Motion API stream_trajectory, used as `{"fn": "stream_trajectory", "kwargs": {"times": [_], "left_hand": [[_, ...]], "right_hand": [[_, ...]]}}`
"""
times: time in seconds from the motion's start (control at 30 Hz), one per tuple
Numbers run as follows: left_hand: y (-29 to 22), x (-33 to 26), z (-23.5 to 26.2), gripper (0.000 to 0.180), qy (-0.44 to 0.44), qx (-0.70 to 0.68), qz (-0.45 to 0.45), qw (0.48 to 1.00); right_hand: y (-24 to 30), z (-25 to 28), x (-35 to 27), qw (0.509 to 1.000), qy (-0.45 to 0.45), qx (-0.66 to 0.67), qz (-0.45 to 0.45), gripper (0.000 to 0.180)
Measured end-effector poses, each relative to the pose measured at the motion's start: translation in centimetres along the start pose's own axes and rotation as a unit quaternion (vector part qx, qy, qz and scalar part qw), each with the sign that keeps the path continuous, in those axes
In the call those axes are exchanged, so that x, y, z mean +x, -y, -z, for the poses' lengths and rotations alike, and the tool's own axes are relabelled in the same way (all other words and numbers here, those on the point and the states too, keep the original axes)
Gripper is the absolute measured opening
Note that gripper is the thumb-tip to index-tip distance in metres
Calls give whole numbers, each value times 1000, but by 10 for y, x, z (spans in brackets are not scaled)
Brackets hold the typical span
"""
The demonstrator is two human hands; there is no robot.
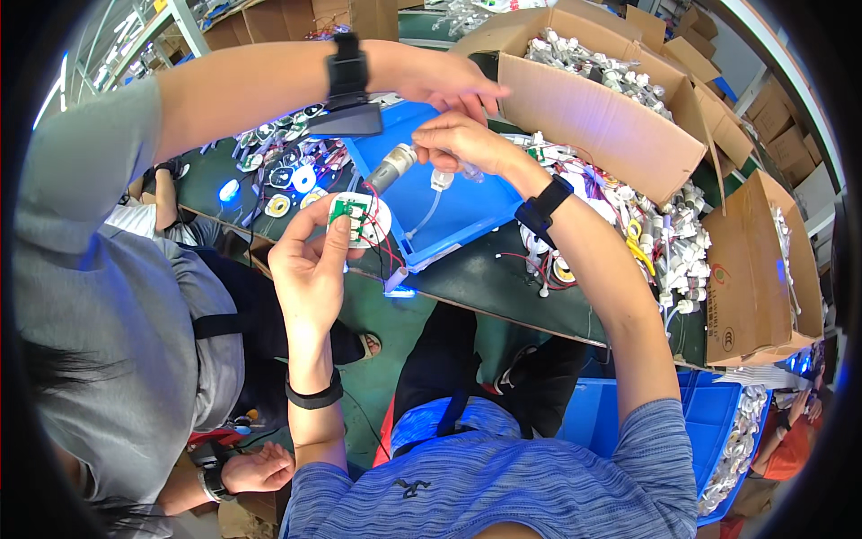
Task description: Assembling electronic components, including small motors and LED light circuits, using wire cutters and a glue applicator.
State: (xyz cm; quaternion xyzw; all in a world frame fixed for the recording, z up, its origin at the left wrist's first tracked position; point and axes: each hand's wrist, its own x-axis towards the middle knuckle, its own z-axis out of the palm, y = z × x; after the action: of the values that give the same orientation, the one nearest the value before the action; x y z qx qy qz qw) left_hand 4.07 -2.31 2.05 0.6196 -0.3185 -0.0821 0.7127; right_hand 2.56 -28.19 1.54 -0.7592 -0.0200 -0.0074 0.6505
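Observation:
My left hand [310, 260] pinches a white round disc with a green circuit board [353, 221] between thumb and fingers. Red and black wires hang from the board, with a small lilac cylinder [395, 279] dangling below. My right hand [462, 144] is closed at the white end of a small grey cylindrical motor pump [392, 168], held slanting above a blue tray [467, 220]. Under those fingers hangs a translucent white fitting [441, 180] with a thin tube; whether the hand also grips it I cannot tell.
A co-worker's hand [453, 83] reaches across from the left, just beyond my right hand. Round parts [278, 171] and wired pieces cover the dark green table. Open cardboard boxes [602, 117] of fittings stand at the back and right. A blue bin [696, 431] is low at right.

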Motion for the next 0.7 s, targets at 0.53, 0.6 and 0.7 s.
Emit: {"fn": "stream_trajectory", "kwargs": {"times": [0.53,0.6,0.7], "left_hand": [[-1,-3,4,25,3,24,-10,1000],[-2,-3,2,26,-2,28,-6,1000],[-2,-3,0,26,6,19,-11,1000]], "right_hand": [[-18,16,31,957,95,-146,-232,32],[7,4,7,985,85,-135,-62,31],[24,-1,-4,991,49,-114,-43,32]]}}
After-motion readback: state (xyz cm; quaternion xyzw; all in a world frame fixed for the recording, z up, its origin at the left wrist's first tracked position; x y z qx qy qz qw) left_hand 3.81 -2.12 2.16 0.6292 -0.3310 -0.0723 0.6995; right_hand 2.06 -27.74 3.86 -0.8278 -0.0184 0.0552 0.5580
